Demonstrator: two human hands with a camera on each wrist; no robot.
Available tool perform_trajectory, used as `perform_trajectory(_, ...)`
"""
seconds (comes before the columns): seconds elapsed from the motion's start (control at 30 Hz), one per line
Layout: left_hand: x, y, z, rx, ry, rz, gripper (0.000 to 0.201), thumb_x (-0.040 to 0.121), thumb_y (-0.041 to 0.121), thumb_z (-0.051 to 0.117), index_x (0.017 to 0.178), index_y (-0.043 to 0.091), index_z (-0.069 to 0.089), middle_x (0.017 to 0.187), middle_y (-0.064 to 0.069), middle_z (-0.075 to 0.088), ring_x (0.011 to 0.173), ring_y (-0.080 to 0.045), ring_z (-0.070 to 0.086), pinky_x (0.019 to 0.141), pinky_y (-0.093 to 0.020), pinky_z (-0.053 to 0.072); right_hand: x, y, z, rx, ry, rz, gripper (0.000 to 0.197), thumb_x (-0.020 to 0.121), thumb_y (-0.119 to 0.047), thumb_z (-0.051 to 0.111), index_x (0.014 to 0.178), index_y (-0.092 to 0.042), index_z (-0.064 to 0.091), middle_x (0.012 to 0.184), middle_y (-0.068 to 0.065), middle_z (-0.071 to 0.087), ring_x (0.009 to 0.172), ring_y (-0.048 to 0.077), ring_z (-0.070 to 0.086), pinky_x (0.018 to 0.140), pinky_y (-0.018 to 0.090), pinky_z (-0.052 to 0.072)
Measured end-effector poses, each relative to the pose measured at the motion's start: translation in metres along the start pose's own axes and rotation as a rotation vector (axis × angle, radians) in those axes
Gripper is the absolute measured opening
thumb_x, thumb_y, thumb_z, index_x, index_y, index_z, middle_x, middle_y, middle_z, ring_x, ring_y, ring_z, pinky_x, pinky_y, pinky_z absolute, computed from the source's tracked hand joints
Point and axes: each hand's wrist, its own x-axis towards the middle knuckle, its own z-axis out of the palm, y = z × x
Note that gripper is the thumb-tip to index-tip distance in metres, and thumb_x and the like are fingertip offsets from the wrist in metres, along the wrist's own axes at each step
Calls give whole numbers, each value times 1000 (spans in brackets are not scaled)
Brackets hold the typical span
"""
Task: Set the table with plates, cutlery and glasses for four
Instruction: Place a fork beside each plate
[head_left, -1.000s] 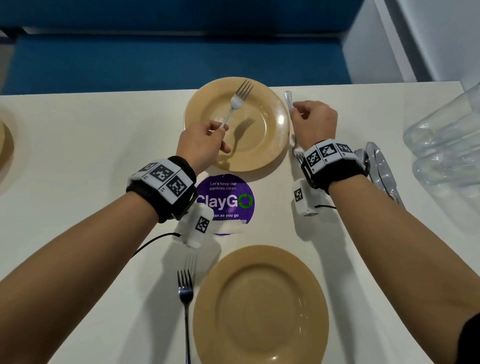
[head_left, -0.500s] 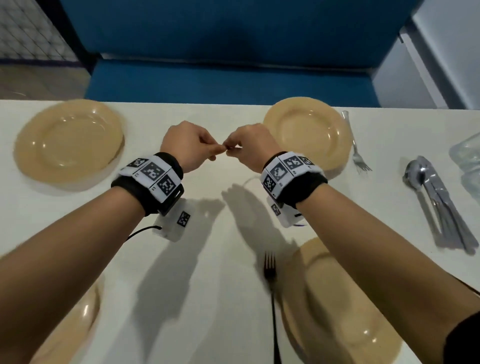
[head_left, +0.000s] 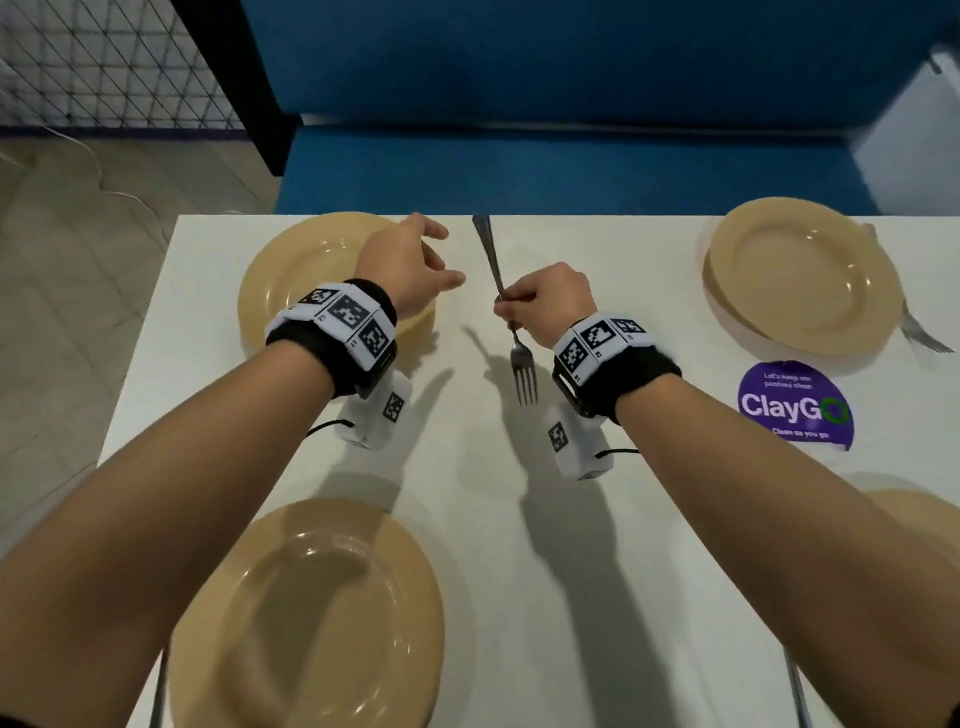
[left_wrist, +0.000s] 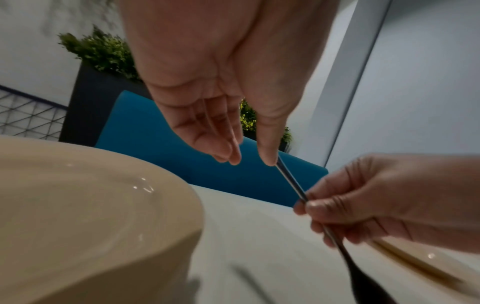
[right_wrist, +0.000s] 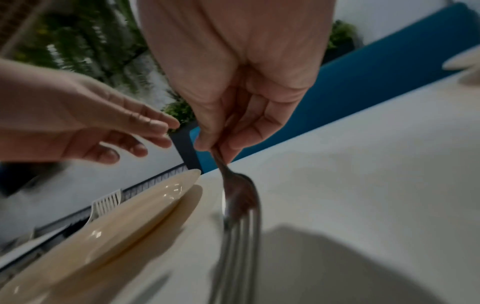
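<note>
My right hand (head_left: 545, 301) covers mid-handle of fork (head_left: 523, 371); grip detail not readable from head view. Fork tines (right_wrist: 239, 246) blurred in right wrist view. My left wrist hides part of far-left plate (head_left: 291, 275). Near-right plate (head_left: 930, 506) mostly behind my right forearm. Second fork (head_left: 922, 332) half under far-right plate (head_left: 800, 275), cut by frame edge.

Both your arms reach forward, side by side. Your right hand (head_left: 545, 301) is curled, its fingers (right_wrist: 207, 144) pinching something thin. Your left hand (head_left: 410, 270) is loose, fingers (left_wrist: 221, 144) straight, thumb spread, holding nothing.
</note>
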Motion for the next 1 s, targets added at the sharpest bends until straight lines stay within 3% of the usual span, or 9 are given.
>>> perform_trajectory(0.2,22,-17,9,247,-153,100,35,91,25,59,126,20,58,120,1,64,99,-12,55,86,-22,39,34,-9,26,151,-26,169,19,79,-9,74,97,-11,72,86,8,72,77,21,71,74,29,59)
perform_trajectory(0.3,29,-15,17,457,-241,173,36,96,23,49,131,21,55,132,-3,58,126,-23,44,103,-32,33,47,-8,36,117,-42,215,21,76,-10,77,96,-12,72,86,8,72,72,20,70,69,29,59)
perform_trajectory(0.37,31,-12,23,569,-284,182,37,96,24,47,132,26,53,136,-3,54,131,-28,35,108,-43,29,53,-6,39,103,-43,223,24,73,-11,78,96,-11,72,86,6,71,70,19,68,62,24,56)
perform_trajectory(0.43,31,-8,30,668,-318,209,38,96,25,45,132,29,52,136,-2,52,130,-29,34,106,-49,24,56,-4,40,62,-14,200,24,72,-13,79,95,-11,73,90,5,70,73,17,63,60,19,50)
perform_trajectory(0.63,33,-1,45,884,-389,283,32,93,24,42,121,23,58,122,1,59,127,-25,35,101,-44,25,56,2,43,-33,37,142,20,77,-17,74,96,-11,73,95,10,72,83,23,69,79,31,56)
perform_trajectory(0.83,38,-2,44,930,-416,265,35,92,26,43,125,24,54,131,3,54,134,-24,29,105,-44,22,54,5,47,-66,33,139,20,79,-15,69,98,-11,73,98,10,72,87,23,67,71,24,49)
perform_trajectory(1.0,47,-8,39,956,-391,255,33,92,27,40,120,26,59,129,6,57,133,-24,29,104,-45,22,59,-5,55,-23,55,145,19,81,-14,68,99,-12,73,99,8,72,88,22,67,72,22,50)
